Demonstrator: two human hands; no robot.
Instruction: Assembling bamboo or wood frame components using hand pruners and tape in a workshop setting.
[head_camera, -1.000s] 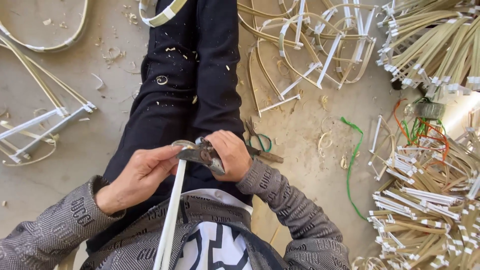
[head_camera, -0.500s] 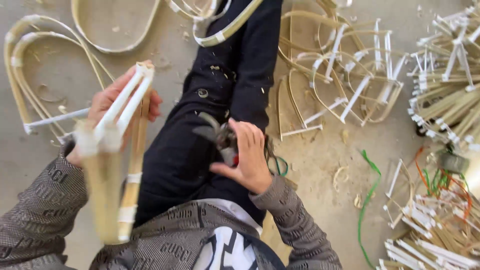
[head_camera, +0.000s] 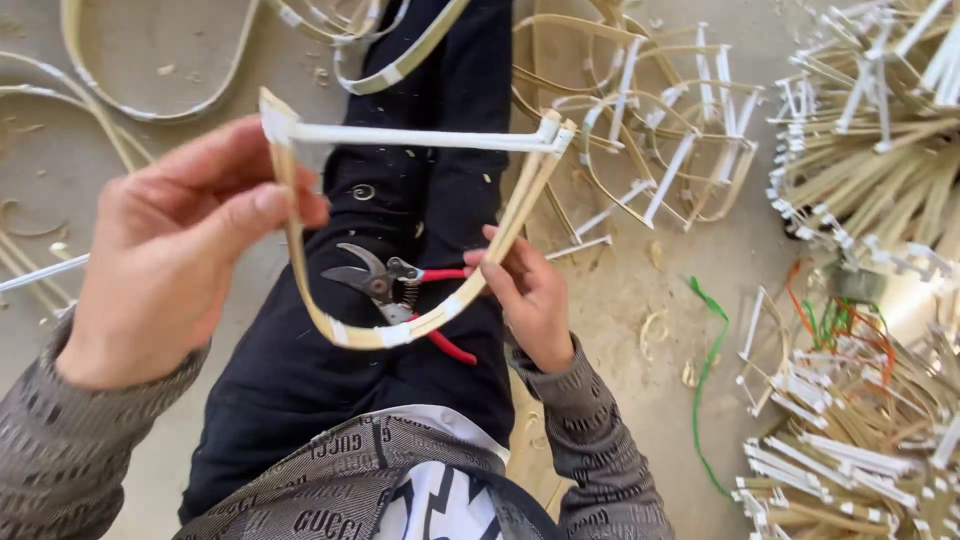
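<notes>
A person seated on the grey concrete floor (head_camera: 640, 400), legs in black trousers (head_camera: 420, 200) stretched away from the camera, holds up a U-shaped frame of bent pale bamboo strip closed by a white straight bar (head_camera: 400, 330). Half a second ago the frame stood edge-on and blurred at the left of the scene, gripped in the left hand alone; it has since swung round to face the camera, spread open across the lap with its white bar on the far side.

The left hand (head_camera: 180, 250), raised close to the camera at left, pinches the frame's left corner between thumb and curled fingers, palm turned away. The right hand (head_camera: 530, 300), lower and near the middle, now closes its fingertips on the right limb of the frame; earlier it gripped the shears. Red-handled metal pruning shears (head_camera: 400, 295) lie on the trousers just behind the lower curve of the frame, blades pointing left; whether the right hand touches a handle cannot be told.

Around the legs, heaps of similar finished bamboo frames (head_camera: 650, 140) lie on the floor at far right, with bundles of white-tipped bamboo sticks (head_camera: 880, 130) at the right edge and near right corner. A loose green cord (head_camera: 710, 350) trails over the floor right of the right hand.
</notes>
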